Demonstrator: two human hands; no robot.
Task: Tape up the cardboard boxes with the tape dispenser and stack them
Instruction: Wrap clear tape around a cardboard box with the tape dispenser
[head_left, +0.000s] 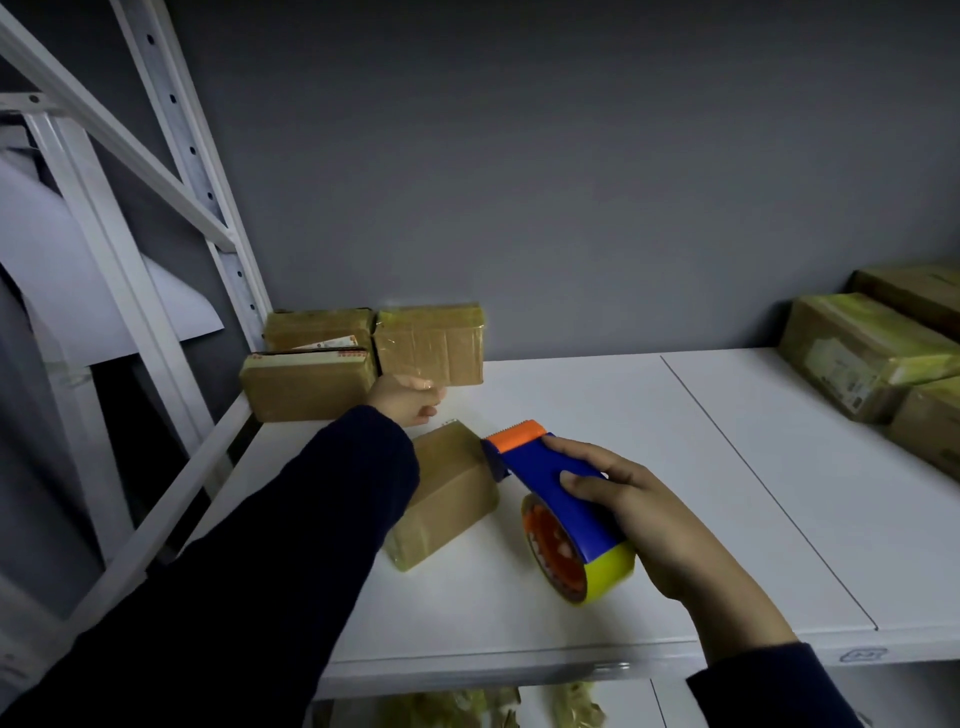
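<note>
— Grey wall, white shelf (571, 395). Where is the box (447, 499)?
— Centre-left on the shelf, long axis running near to far, leaning slightly right. Taped boxes (311, 384) sit far left against the wall.
— Dispenser (561, 483)?
— Right of the box. Right hand (649, 519) is wrapped round its blue body, roll (608, 571) at the near end, orange cutter (519, 434) at the box's far right edge. Touching or just beside: cannot tell.
— Left hand (408, 400)?
— Past the box's far end, arm crossing over it, fingers curled. Whether they pinch a tape end: cannot tell.
— Judgement?
— A tape pull would likely follow the long axis, far to near.
</note>
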